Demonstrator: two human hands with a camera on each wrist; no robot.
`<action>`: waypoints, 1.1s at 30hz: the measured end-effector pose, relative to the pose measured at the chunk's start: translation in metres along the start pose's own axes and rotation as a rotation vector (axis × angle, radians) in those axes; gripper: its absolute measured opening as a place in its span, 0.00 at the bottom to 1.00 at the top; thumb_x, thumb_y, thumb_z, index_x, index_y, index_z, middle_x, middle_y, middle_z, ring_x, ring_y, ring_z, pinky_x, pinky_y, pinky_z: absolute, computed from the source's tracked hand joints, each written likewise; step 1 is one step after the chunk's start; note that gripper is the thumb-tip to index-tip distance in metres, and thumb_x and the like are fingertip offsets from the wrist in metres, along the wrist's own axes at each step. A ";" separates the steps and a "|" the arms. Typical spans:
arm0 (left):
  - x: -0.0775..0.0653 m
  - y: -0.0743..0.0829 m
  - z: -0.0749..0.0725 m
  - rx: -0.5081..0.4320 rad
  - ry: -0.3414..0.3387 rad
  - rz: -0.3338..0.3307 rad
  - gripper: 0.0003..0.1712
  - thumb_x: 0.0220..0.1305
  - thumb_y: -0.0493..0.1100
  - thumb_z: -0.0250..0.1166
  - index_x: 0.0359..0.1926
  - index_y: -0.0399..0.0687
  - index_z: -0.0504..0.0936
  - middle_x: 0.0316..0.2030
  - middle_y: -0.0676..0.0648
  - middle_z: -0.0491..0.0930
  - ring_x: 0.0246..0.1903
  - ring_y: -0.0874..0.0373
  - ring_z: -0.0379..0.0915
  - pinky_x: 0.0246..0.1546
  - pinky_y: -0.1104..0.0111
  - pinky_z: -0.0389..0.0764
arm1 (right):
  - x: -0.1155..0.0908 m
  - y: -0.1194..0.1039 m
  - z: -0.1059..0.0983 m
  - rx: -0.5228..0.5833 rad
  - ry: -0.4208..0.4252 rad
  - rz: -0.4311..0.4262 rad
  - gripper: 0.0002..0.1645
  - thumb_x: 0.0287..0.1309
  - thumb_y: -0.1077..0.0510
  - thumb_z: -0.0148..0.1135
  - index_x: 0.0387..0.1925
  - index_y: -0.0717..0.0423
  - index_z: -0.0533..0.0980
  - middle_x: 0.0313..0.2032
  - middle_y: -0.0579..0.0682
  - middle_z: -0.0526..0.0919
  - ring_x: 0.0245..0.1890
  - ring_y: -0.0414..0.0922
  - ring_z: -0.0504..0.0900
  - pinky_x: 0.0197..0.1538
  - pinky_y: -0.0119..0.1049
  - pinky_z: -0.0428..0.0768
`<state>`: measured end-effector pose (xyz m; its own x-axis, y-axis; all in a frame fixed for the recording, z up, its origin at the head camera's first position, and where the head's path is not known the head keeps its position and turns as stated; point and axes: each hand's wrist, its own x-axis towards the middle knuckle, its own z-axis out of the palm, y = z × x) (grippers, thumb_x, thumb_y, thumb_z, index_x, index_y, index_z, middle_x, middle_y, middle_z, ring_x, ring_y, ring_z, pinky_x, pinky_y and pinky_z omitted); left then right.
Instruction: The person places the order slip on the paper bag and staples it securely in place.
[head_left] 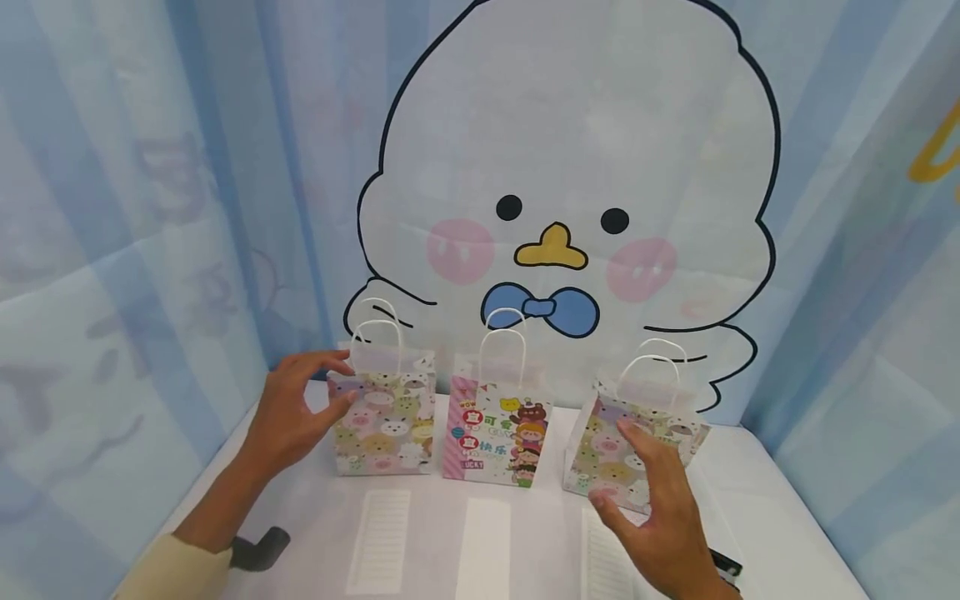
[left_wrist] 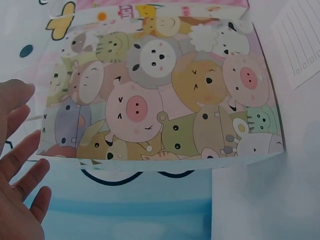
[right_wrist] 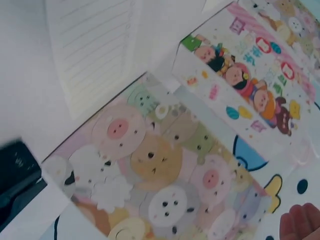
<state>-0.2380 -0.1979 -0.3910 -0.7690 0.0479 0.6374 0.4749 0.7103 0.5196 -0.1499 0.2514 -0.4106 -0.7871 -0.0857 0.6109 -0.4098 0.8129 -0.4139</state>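
Note:
Three small paper gift bags with white twisted handles stand upright in a row. At the left edge of the left animal-print bag (head_left: 393,429) my left hand (head_left: 288,412) is held with fingers spread; whether the fingertips touch the paper I cannot tell. The middle bag (head_left: 495,433) has pink stripes and cartoon children and stands between my hands. My right hand (head_left: 663,517) is in front of the right animal-print bag (head_left: 600,446), thumb and fingers apart, hiding part of it. In the right wrist view only its fingertips (right_wrist: 300,225) show, beside that bag.
Lined paper strips (head_left: 378,542) and a plain white strip (head_left: 483,550) lie before the bags on the white table (head_left: 780,508). A dark object (head_left: 261,550) is by the left wrist, a black one (head_left: 724,565) by the right. A cartoon-printed curtain (head_left: 570,125) hangs behind.

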 end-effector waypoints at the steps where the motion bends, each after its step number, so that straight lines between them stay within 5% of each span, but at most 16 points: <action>1: 0.001 0.000 0.001 0.000 -0.001 0.004 0.14 0.63 0.39 0.76 0.48 0.46 0.85 0.63 0.38 0.83 0.65 0.36 0.71 0.65 0.30 0.64 | -0.001 -0.004 0.004 0.013 -0.009 -0.003 0.59 0.54 0.54 0.82 0.82 0.38 0.59 0.76 0.53 0.68 0.71 0.56 0.69 0.62 0.79 0.72; 8: 0.004 0.000 0.005 0.019 -0.006 -0.003 0.13 0.62 0.38 0.76 0.47 0.47 0.86 0.59 0.38 0.86 0.63 0.36 0.71 0.65 0.31 0.63 | -0.008 -0.031 0.041 0.074 -0.083 -0.017 0.58 0.56 0.43 0.81 0.81 0.29 0.57 0.78 0.40 0.67 0.74 0.48 0.68 0.69 0.71 0.72; 18: 0.010 0.001 0.010 0.010 -0.021 -0.012 0.10 0.62 0.37 0.77 0.44 0.47 0.88 0.54 0.40 0.89 0.62 0.37 0.73 0.62 0.33 0.68 | -0.013 -0.059 0.096 0.199 -0.150 -0.130 0.56 0.57 0.39 0.80 0.81 0.36 0.60 0.75 0.37 0.71 0.70 0.40 0.73 0.68 0.54 0.80; 26: 0.010 -0.002 0.011 0.004 -0.006 -0.016 0.10 0.61 0.35 0.77 0.43 0.47 0.89 0.52 0.40 0.89 0.61 0.37 0.73 0.62 0.33 0.67 | -0.015 -0.079 0.133 0.351 -0.304 -0.029 0.50 0.56 0.35 0.78 0.77 0.33 0.67 0.71 0.34 0.76 0.67 0.39 0.76 0.69 0.51 0.77; 33: 0.009 -0.003 0.013 0.006 -0.008 -0.024 0.09 0.61 0.35 0.77 0.43 0.46 0.89 0.50 0.38 0.88 0.61 0.36 0.73 0.62 0.33 0.67 | -0.013 -0.090 0.157 0.364 -0.456 -0.011 0.51 0.57 0.33 0.77 0.78 0.31 0.65 0.72 0.37 0.75 0.68 0.44 0.76 0.68 0.55 0.76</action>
<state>-0.2522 -0.1908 -0.3943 -0.7834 0.0367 0.6205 0.4540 0.7156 0.5309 -0.1749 0.0895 -0.4872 -0.8677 -0.3984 0.2973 -0.4878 0.5670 -0.6637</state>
